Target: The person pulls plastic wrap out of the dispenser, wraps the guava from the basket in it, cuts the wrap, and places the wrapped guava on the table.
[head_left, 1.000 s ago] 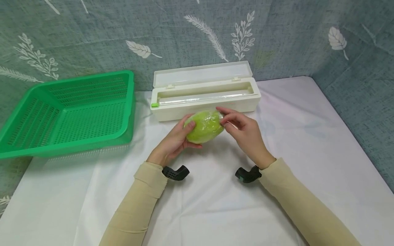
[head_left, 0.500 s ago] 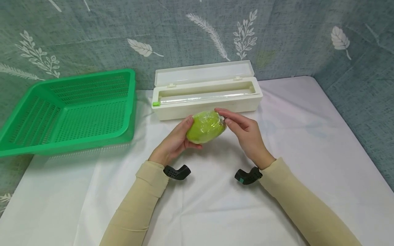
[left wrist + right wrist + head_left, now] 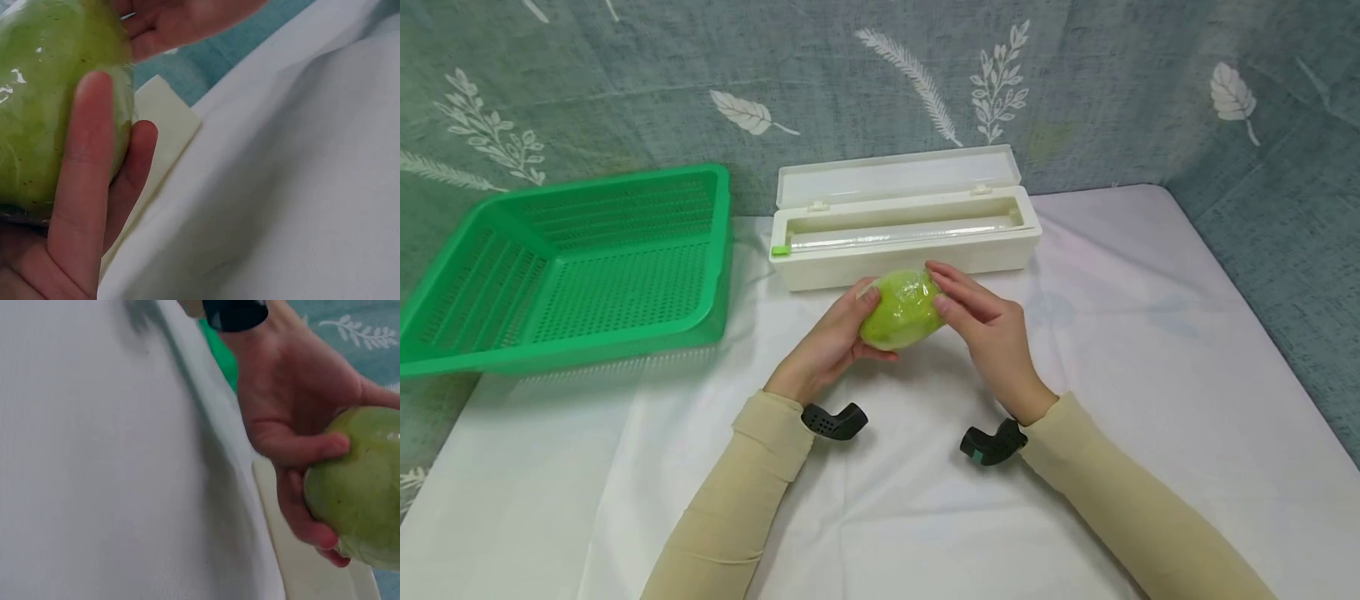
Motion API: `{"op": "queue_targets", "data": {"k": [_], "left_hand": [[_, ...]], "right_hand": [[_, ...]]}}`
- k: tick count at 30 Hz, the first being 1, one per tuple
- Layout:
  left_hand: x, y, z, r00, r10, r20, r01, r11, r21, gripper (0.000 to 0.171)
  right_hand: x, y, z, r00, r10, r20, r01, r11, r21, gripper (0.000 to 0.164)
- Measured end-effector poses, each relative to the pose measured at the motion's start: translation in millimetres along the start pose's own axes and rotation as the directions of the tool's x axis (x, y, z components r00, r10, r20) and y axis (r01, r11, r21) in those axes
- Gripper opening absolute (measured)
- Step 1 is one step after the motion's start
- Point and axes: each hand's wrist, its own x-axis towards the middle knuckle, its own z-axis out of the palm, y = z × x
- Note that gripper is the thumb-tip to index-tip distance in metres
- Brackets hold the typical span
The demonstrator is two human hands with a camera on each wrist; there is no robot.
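Note:
In the head view a green oval fruit (image 3: 901, 312) in clear cling film is held up between both hands at the centre. My left hand (image 3: 825, 342) grips its left end, thumb on top and fingers below. My right hand (image 3: 988, 329) has thumb and fingertips on its right end. The left wrist view shows the glossy wrapped fruit (image 3: 37, 112) close up, with left fingers (image 3: 87, 144) along it and the right hand (image 3: 187, 25) behind. In the right wrist view the left hand (image 3: 300, 412) grips the fruit (image 3: 362, 487); the right hand is out of sight there.
Behind the hands stands a white cling film box (image 3: 910, 262), lid raised, with a film roll (image 3: 902, 235) inside and a green slider (image 3: 781, 250) at its left. A green plastic basket (image 3: 700, 325) sits at the left. A white cloth (image 3: 880, 517) covers the table.
The right fingertips have moved from the gathered film at the fruit's right end onto the fruit itself, and the right wrist has shifted slightly left and down. The left hand keeps its grip.

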Motion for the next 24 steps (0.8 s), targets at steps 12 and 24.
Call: {"op": "queue_targets", "data": {"k": [12, 24], "left_hand": [[0.7, -0.7, -2.2, 1.000, -0.002, 0.009, 0.002, 1.000, -0.018, 0.070], [0.3, -2.3, -8.6, 1.000, 0.004, 0.021, -0.004, 1.000, 0.004, 0.073]], "right_hand": [[-2, 0, 0, 0.988, -0.151, 0.023, 0.153, 0.977, -0.150, 0.031], [5, -1, -9, 0.982, -0.178, -0.057, 0.145, 0.919, -0.367, 0.015]]}}
